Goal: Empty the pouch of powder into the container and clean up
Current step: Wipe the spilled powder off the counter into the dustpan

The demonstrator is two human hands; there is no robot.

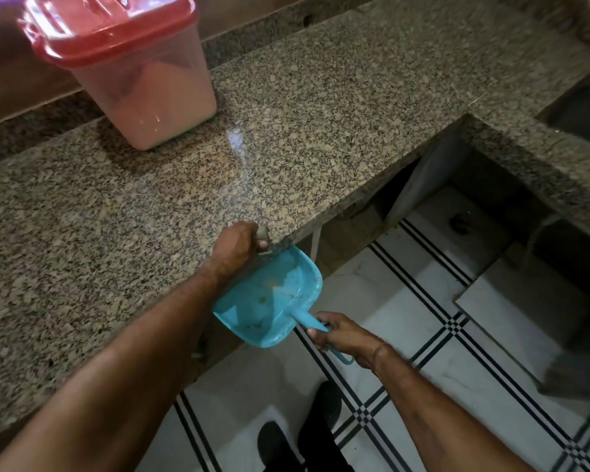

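Container (140, 76): lidded, powder inside; filling judged done. Left hand (238, 245) closed on small grey wad at desk (116, 216) edge; right hand (343, 335) gripped dustpan (269, 298) below. Cleanup underway.

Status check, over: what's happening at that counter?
Left hand at counter edge, clutching something small. Right hand holds dustpan below. Container lidded.
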